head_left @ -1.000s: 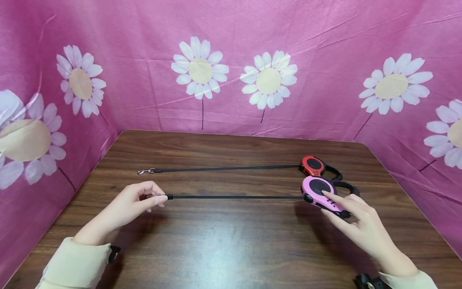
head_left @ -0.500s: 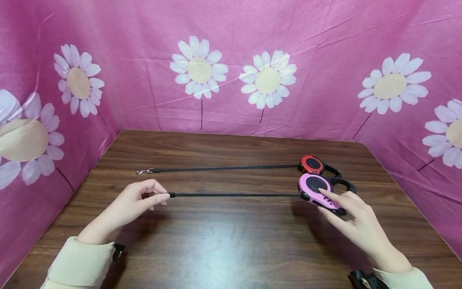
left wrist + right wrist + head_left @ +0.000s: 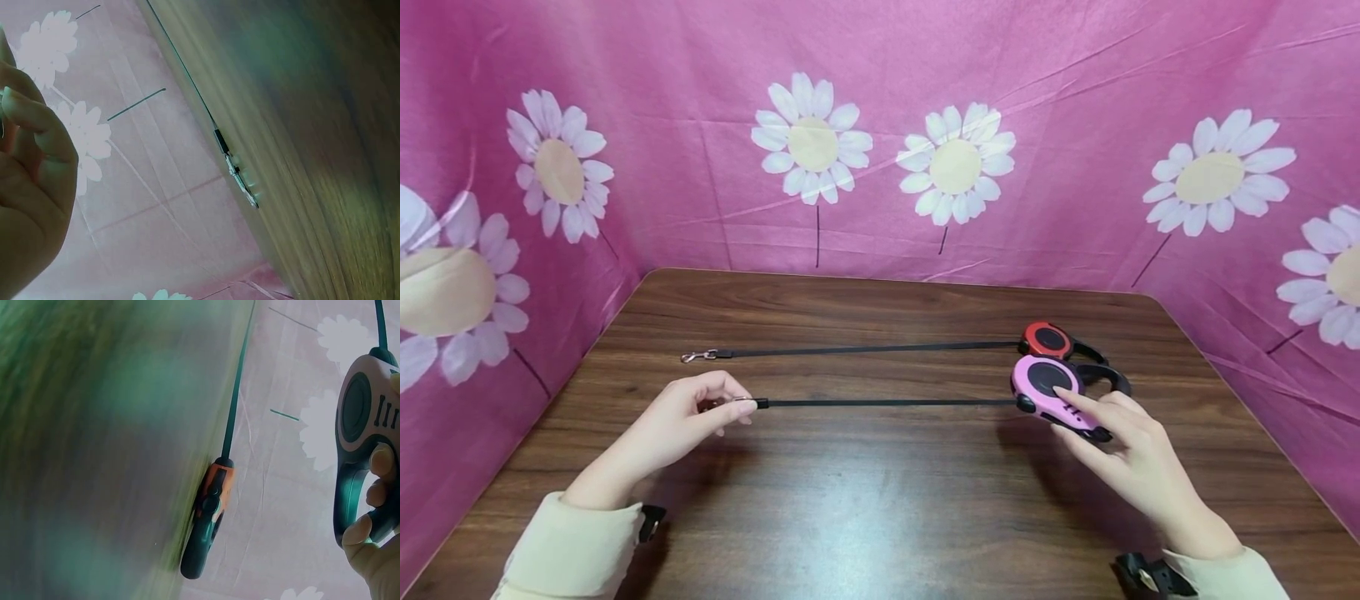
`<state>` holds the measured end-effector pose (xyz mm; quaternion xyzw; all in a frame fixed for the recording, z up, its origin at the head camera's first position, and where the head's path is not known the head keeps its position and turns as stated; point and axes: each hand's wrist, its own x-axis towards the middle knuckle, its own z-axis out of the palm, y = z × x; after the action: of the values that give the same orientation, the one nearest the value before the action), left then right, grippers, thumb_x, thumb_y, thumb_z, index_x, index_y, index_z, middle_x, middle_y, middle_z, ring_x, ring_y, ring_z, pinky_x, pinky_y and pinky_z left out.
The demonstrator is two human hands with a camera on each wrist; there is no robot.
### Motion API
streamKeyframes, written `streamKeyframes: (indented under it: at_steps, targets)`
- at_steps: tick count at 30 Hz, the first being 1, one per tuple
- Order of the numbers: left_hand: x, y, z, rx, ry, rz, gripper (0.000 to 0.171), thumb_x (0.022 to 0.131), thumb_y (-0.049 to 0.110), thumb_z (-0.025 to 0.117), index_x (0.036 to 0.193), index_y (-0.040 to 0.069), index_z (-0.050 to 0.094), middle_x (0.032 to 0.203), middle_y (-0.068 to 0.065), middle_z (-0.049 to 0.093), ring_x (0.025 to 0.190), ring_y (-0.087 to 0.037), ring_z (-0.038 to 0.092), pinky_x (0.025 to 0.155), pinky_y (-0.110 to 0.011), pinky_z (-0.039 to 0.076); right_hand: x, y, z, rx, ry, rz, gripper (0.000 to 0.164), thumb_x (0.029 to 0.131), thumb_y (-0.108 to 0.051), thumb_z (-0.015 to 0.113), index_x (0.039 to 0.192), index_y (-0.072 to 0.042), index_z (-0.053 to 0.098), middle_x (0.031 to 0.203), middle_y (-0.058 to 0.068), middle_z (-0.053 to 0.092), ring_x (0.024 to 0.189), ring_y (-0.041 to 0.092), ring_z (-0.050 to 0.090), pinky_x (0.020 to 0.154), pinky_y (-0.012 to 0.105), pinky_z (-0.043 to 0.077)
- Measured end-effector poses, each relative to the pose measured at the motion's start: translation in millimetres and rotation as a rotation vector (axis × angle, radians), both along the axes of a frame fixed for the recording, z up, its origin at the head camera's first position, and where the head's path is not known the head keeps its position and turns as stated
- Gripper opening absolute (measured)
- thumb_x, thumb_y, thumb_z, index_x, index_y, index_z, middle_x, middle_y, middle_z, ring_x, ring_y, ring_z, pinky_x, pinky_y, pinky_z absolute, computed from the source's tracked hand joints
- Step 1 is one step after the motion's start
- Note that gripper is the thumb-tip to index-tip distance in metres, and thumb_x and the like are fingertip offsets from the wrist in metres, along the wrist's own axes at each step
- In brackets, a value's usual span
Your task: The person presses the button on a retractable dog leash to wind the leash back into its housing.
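Note:
In the head view my left hand [image 3: 688, 417] pinches the clip end of a black leash strap [image 3: 887, 403] between thumb and fingers. The clip is mostly hidden behind the fingers. That strap runs taut to a pink retractable dog leash [image 3: 1047, 377], which my right hand [image 3: 1131, 454] grips above the table. In the right wrist view, fingers curl through the handle of the pink leash [image 3: 357, 409]. Behind it, a red retractable dog leash [image 3: 1047, 340] lies with its strap drawn out leftward to a metal snap clip [image 3: 698, 356].
Both leashes are over a brown wood-grain table [image 3: 865, 508]. A pink cloth [image 3: 880, 50] with white daisies encloses its back and sides. The pink leash partly overlaps the red one's handle in the head view.
The right hand and the pink leash have shifted a little left and away from me. My left hand has edged slightly right with the clip end. The red leash stays put.

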<state>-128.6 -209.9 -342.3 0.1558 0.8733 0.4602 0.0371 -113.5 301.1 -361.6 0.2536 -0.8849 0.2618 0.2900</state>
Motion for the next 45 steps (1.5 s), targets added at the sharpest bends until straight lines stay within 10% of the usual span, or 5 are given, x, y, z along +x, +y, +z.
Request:
streamKeyframes:
  at_steps: [8, 13, 45]
  targets:
    - [0.2, 3.2, 0.4, 0.001, 0.021, 0.003, 0.011, 0.095, 0.022, 0.067, 0.094, 0.012, 0.067, 0.082, -0.006, 0.072, 0.071, -0.017, 0.065, 0.063, -0.027, 0.054, -2.4, -4.7, 0.0, -0.037, 0.067, 0.059, 0.040, 0.080, -0.025, 0.082, 0.115, -0.007, 0.074, 0.080, -0.005, 0.060, 0.078, -0.002, 0.044, 0.066, 0.012, 0.034]
    - [0.8, 6.3, 1.5, 0.005, 0.054, -0.012, 0.007, 0.095, 0.020, 0.067, 0.093, 0.013, 0.068, 0.082, -0.007, 0.073, 0.067, -0.017, 0.063, 0.061, -0.028, 0.054, -4.8, -8.3, -0.9, -0.050, 0.104, 0.080, 0.055, 0.092, -0.055, 0.062, 0.113, -0.007, 0.074, 0.078, -0.004, 0.059, 0.079, -0.001, 0.044, 0.067, 0.013, 0.034]
    - [-4.6, 32.5, 10.3, 0.008, 0.004, -0.002, 0.013, 0.094, 0.029, 0.069, 0.093, 0.016, 0.068, 0.085, -0.007, 0.072, 0.069, -0.012, 0.062, 0.065, -0.031, 0.055, -11.7, -37.1, 6.6, -0.084, 0.163, 0.188, 0.050, 0.094, -0.049, 0.062, 0.111, -0.003, 0.074, 0.080, -0.001, 0.061, 0.080, 0.006, 0.048, 0.068, 0.012, 0.036]
